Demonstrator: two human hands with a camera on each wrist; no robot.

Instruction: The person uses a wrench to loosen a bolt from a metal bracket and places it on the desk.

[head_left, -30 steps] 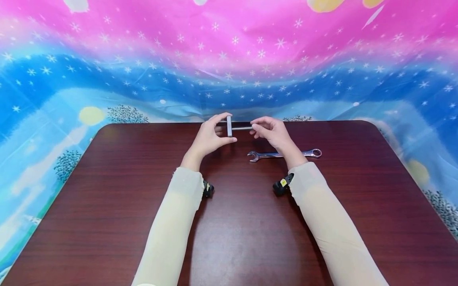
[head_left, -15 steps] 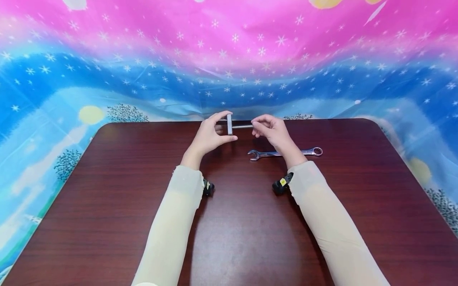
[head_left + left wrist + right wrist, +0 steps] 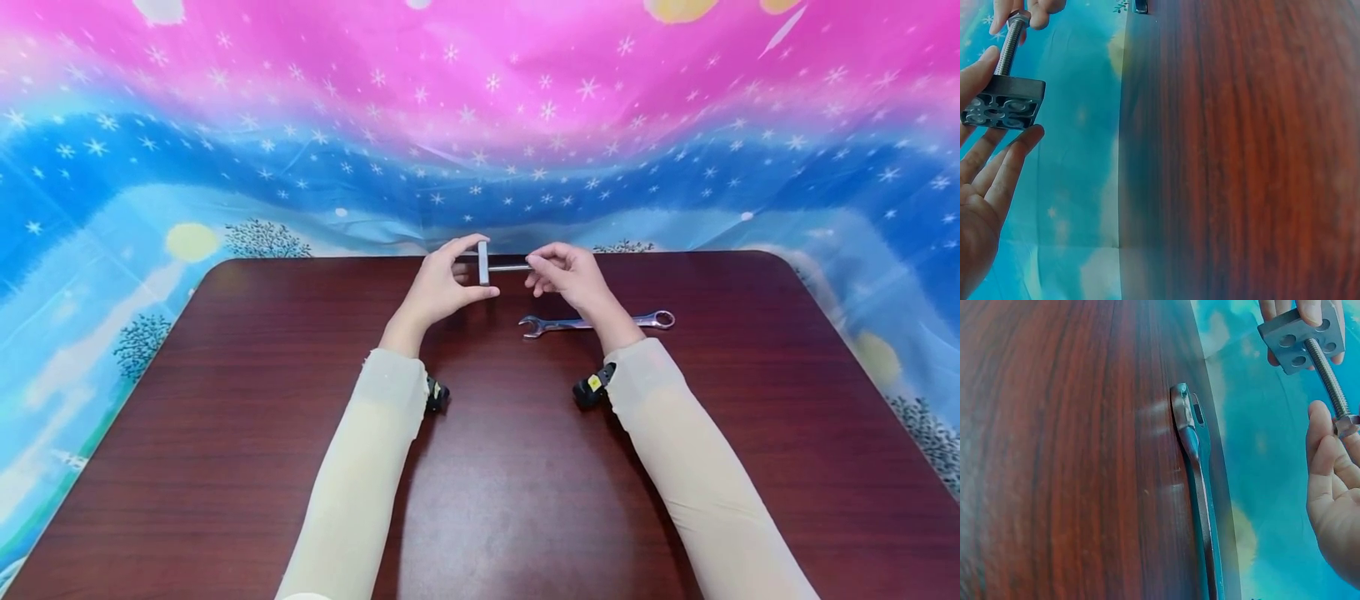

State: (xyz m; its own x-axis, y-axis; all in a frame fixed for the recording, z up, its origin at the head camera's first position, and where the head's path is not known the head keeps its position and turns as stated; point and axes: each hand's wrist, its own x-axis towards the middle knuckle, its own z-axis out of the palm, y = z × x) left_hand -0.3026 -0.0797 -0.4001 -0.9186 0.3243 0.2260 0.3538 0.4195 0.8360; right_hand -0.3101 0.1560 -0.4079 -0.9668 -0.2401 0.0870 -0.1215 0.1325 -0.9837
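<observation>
A grey square metal block (image 3: 483,262) with several holes is held on edge by my left hand (image 3: 437,285), thumb below and fingers above, over the table's far edge. From the block's middle a threaded bolt (image 3: 1329,375) sticks out toward the right. My right hand (image 3: 572,277) pinches the hexagonal head (image 3: 1347,425) at the bolt's outer end between thumb and fingers. In the left wrist view, the block (image 3: 1021,86) shows a recessed pattern on one face. A chrome combination wrench (image 3: 553,324) lies on the table, partly hidden beneath my right wrist.
The dark red wooden table (image 3: 510,467) has rounded far corners. Behind it hangs a pink and blue snowflake cloth (image 3: 480,167), close to the far edge. A black camera (image 3: 437,394) sits on the left wrist, another camera (image 3: 590,392) on the right.
The block has shifted very slightly to the right, and the right fingers have changed their hold on the bolt head a little. The wrench lies unmoved.
</observation>
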